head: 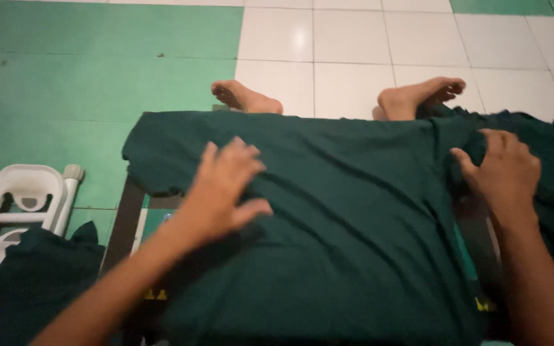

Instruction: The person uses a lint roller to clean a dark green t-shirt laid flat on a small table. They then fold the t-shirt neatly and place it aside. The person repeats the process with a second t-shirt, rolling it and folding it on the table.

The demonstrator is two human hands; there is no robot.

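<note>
Smoothing step: you are spreading a dark green fabric garment [354,211] flat over a low dark-framed counter [126,218]; judged from the creases near its right edge, the flattening is only partly done.
Next move: it would call for drawing the bunched right side outward so the cloth lies even.
Left hand: your left hand [226,189] lies palm down on the garment's left part, fingers spread wide, pressing and gripping nothing.
Right hand: your right hand [504,170] has its fingers curled into a fold at the garment's right side, pinching the cloth.
Garment position: it drapes across the counter in front of you, its far edge just short of your bare feet [245,97].
Surroundings: a white plastic stool [24,205] lies on the green and white tiled floor [97,70] to the left, beside another dark cloth heap [33,275].
</note>
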